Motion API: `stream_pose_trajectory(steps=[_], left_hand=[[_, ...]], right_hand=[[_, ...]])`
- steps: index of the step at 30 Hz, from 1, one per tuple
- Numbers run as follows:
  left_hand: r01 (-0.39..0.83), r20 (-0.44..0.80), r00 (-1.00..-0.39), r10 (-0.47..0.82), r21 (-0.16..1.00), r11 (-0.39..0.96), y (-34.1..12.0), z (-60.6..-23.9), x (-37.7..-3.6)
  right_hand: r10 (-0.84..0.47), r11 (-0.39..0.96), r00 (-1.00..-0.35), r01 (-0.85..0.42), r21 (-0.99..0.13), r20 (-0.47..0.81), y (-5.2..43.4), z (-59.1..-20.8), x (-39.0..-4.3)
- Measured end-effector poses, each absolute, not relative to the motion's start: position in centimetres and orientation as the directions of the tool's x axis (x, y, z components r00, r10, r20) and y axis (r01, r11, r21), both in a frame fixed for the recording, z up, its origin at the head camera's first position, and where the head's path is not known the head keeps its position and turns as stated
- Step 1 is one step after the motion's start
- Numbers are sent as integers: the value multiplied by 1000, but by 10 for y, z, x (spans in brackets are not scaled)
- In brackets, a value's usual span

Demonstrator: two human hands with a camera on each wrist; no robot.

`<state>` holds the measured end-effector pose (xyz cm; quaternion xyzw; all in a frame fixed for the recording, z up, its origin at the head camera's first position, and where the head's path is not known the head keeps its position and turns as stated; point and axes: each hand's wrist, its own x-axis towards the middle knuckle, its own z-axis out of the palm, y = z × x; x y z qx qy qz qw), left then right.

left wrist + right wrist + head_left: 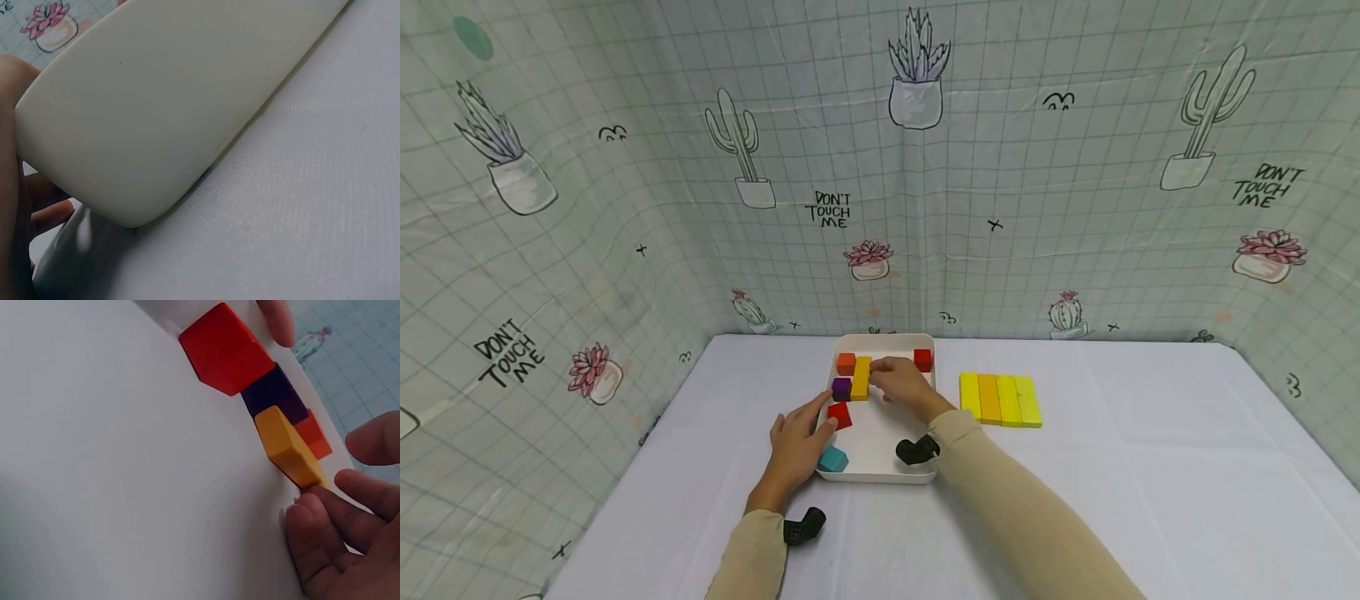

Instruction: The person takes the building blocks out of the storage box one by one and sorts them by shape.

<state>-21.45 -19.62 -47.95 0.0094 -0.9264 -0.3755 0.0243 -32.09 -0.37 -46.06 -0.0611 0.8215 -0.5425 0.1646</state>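
From the head view, a white tray (880,475) sits on the desk (1150,467). The right hand (904,385) reaches into the tray, its fingers closed on the far end of a long yellow block (861,377). Just left of that block lie an orange cube (846,363) and a purple cube (842,388). The left hand (796,446) rests on the tray's left rim, fingers straight, touching a red cube (839,414). A teal cube (833,458) sits at the tray's near-left corner. Right of the tray lies a row of yellow bars (1001,399).

The left wrist view shows mostly the tray's outer wall (156,119).

The right wrist view shows fingers (325,519) pinching the yellow block (287,447), which touches the purple cube (275,392).
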Motion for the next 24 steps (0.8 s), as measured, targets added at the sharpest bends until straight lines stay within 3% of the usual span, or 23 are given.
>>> stream_pose_trajectory(steps=[24], left_hand=[[-8,30,-999,-41,701,713,-197,-480,-216]], right_hand=[[-282,326,-956,-18,-945,-79,-4,-464,-313]])
